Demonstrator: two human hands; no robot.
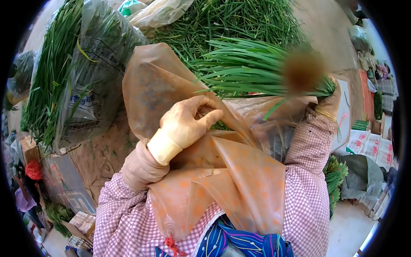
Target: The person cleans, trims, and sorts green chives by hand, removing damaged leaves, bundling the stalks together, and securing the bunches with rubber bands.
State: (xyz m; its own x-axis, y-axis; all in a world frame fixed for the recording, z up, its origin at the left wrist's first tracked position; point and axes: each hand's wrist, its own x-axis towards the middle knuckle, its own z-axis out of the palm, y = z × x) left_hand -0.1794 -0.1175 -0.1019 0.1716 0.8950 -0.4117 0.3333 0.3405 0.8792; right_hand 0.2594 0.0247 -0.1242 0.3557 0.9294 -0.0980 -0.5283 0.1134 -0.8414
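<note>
Leaf bunch (239, 70), long green blades, is up at centre-R, lying roughly horiz. w/ blade tips pointing L & stalk ends at the R. R hand (330, 102), in a yellowish glove, is closed round the stalk end; most of its fingers are hidden, so can't tell how each one sits. A brown blurred spot covers pt of the bunch near that hand. One blade hangs down below the rest.

L hand (186, 122), also gloved, is over the orange-spotted plastic sheet (248, 171) on the person's lap. Its fingers are loosely bent, thumb held off from them, nothing seen in the grip; palm is hidden. It's well apart from the bunch.

Loose greens pile (252, 19) is just beyond the bunch, at top ctr. On the L, a clear plastic bag (96, 83) w/ print stands next to the person, full of more long greens. Flattened cardboard (96, 165) is under/near it. Far R: white cartons w/ red print (372, 147) & a grey-green bag (364, 175). Red cord (172, 246) is tied at the sheet's near end.
</note>
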